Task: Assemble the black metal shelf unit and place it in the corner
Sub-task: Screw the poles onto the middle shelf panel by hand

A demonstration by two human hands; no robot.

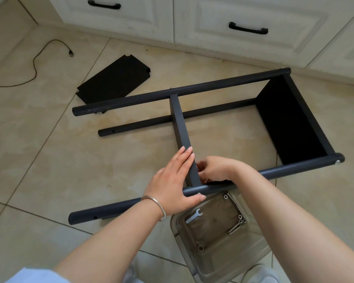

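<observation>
Nearest: clear tray point(251, 253) on the floor, holding a spanner point(193, 216), bolts point(238, 223) and washers. Just beyond, near post point(114, 209) of the frame, lying sideways on the tiles.

Left hand point(172, 180): flat and unclenched, palm braced against the middle shelf point(181, 127), fingers laid up its edge, thumb resting on the near post by a bolt head. Right hand point(217, 169): curled in behind the shelf at the joint; fingertips hidden, so cannot tell whether pinching a nut or merely steadying.

Further: end shelf point(290, 119) already fixed between posts; two far posts point(172, 92) running left with open holes. Spare shelf point(114, 78) loose on the floor beyond. Cabinets point(213, 21) and a cable point(35, 64) at the back.

Handling, judged: steel, rigid, moderately heavy, smooth painted finish likely slippery. Partly bolted, so prone to racking if lifted by one post. Best taken by two posts near fixed shelves. Sheet edges possibly sharp. Unit not yet in the corner.
</observation>
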